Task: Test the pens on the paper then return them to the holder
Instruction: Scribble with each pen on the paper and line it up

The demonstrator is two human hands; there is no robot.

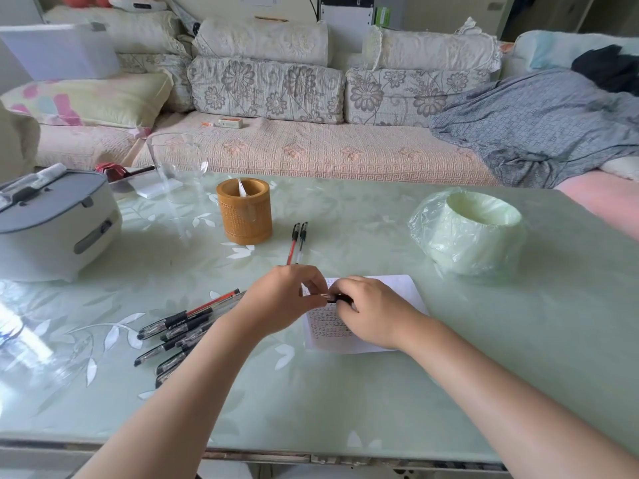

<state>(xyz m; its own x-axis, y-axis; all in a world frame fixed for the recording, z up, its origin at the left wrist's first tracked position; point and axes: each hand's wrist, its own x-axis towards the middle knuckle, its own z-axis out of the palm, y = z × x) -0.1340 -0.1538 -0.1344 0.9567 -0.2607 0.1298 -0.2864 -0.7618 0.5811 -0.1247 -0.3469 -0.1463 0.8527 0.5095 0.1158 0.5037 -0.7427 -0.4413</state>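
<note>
- left hand (287, 295) and right hand (366, 312) both pinch one pen (338, 299) over the paper (408, 288), frame centre (fingers curled)
- holder (244, 216) above centre-left, two pens (297, 242) just right of it
- pen pile (179, 326) lower left on worktop (345, 402)

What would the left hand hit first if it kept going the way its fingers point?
Probably the right hand: the left hand points rightward along the pen both pinch above the paper, fingertips nearly meeting. Depth is a guess from one view.

Green table (345, 392): pen pile (179, 326); two pens (297, 242); paper (408, 288); holder (243, 216); cooker (55, 223); bagged roll (470, 233)
</note>
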